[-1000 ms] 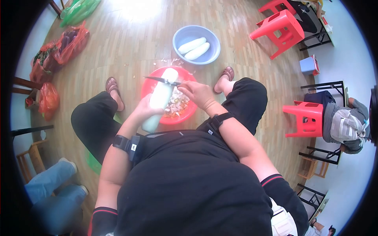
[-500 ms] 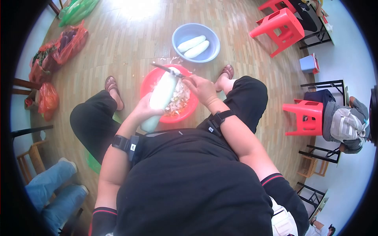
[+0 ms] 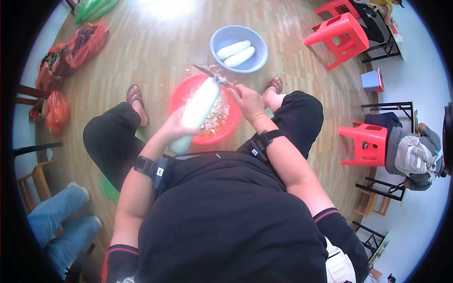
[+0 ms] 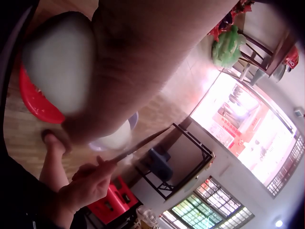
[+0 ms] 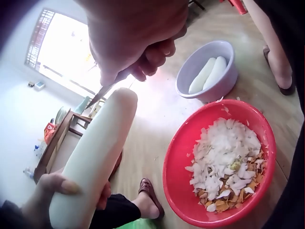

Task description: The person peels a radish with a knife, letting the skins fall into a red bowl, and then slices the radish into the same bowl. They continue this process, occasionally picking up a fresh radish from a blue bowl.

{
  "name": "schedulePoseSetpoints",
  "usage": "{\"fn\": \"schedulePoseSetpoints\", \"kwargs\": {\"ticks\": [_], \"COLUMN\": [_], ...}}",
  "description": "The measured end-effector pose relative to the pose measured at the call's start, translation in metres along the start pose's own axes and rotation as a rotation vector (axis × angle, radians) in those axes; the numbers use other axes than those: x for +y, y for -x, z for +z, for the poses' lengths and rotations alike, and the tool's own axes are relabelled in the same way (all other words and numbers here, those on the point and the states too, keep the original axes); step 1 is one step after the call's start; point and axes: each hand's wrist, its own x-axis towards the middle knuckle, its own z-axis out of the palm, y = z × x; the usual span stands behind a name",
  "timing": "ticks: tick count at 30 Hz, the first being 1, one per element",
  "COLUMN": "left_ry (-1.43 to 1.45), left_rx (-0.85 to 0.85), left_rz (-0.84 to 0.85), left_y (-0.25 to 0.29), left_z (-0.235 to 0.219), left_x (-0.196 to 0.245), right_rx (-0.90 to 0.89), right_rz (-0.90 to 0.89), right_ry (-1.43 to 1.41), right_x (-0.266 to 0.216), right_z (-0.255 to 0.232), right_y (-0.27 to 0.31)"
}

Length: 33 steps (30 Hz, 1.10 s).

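A long, peeled white radish (image 3: 200, 104) slants over the red basin (image 3: 177, 94), its far end pointing away from me. My left hand (image 3: 177, 126) grips it near its lower end, with the thumb over the top in the right wrist view. My right hand (image 3: 248, 102) holds a knife (image 3: 203, 70), its blade pointing to the left at the radish's far end. Fingers curl round the handle in the right wrist view, hiding most of it. White and orange-brown peelings (image 5: 228, 148) fill the bottom of the red basin.
Beyond the red basin, a pale blue basin (image 3: 262, 52) holds two peeled white radishes (image 3: 239, 56). Scraps lie on the floor between them. Red stools (image 3: 363, 144) and a seated person (image 3: 408, 151) are at right; bags of vegetables (image 3: 87, 45) at left.
The knife and right hand have moved away from me along the radish, from across its upper part to its far end. The left hand keeps its grip on the radish.
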Motion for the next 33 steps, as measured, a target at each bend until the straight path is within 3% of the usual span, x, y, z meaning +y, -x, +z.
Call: {"fn": "schedulePoseSetpoints", "kwargs": {"ticks": [13, 16, 19, 23, 28, 29, 33], "left_ry": [-0.269, -0.290, -0.304, -0.310, -0.411, -0.451, -0.507], "left_rx": [0.138, 0.140, 0.136, 0.135, 0.179, 0.177, 0.129], "left_rz": [-0.066, -0.065, -0.039, -0.074, -0.152, -0.180, -0.204], "left_y": [-0.006, -0.006, -0.005, -0.005, -0.001, -0.002, -0.004], "left_z": [0.000, -0.001, -0.001, 0.000, 0.002, 0.002, 0.000], "left_x": [-0.024, -0.024, -0.023, -0.020, -0.013, -0.011, -0.009], "right_rx": [-0.056, -0.012, -0.008, -0.065, -0.223, -0.184, -0.247], "right_rz": [-0.189, -0.130, 0.058, 0.050, -0.136, -0.209, -0.239], "right_ry": [0.023, 0.058, 0.175, 0.034, 0.006, -0.011, 0.021], "right_x": [-0.015, -0.007, 0.010, -0.005, -0.036, -0.035, -0.045], "right_z": [0.012, 0.008, 0.002, 0.002, 0.008, 0.014, 0.020], "right_y": [0.005, 0.000, -0.007, 0.001, 0.014, 0.015, 0.019]}}
